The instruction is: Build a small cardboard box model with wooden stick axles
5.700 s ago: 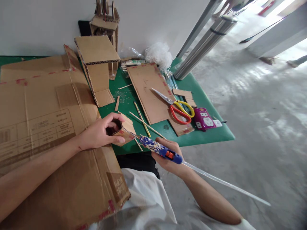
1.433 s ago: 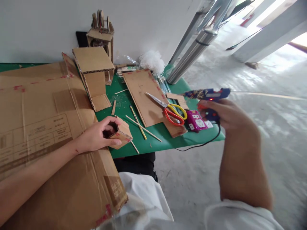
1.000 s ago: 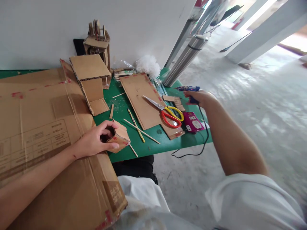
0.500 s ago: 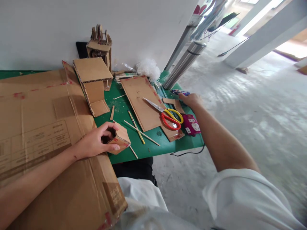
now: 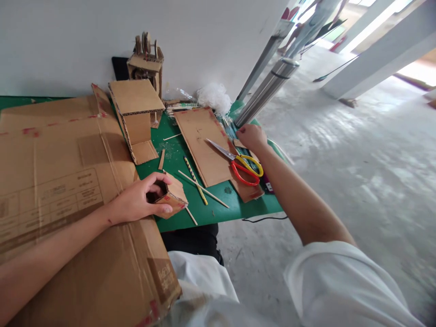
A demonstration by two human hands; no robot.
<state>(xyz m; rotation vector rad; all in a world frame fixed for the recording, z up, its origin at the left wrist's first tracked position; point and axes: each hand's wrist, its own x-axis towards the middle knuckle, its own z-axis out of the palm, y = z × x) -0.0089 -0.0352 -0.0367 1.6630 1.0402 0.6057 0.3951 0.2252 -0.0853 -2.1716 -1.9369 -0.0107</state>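
Note:
My left hand (image 5: 143, 200) grips a small folded cardboard piece (image 5: 175, 196), thumb outside and fingers inside its hollow, above the table's front edge. My right hand (image 5: 252, 137) reaches to the far right of the table, beside the base of a steel tumbler (image 5: 267, 93). Its fingers are curled over clear sticks (image 5: 229, 127) lying there; what they hold, if anything, is hidden. Near that wrist lie scissors (image 5: 247, 169) with red and yellow handles, resting on a flat cardboard sheet (image 5: 200, 150). A purple item (image 5: 268, 184) is mostly covered by my right forearm.
A large cardboard sheet (image 5: 68, 150) covers the left side of the green table (image 5: 218, 213). An open cardboard box form (image 5: 136, 97) and a cardboard model (image 5: 146, 63) stand at the back. A striped pencil (image 5: 195, 180), thin wooden sticks (image 5: 213, 195) and white stringy material (image 5: 214, 97) lie about.
My right hand has moved left from a blue patterned item to the clear sticks by the tumbler. My left hand keeps its hold on the cardboard piece. The view has shifted slightly.

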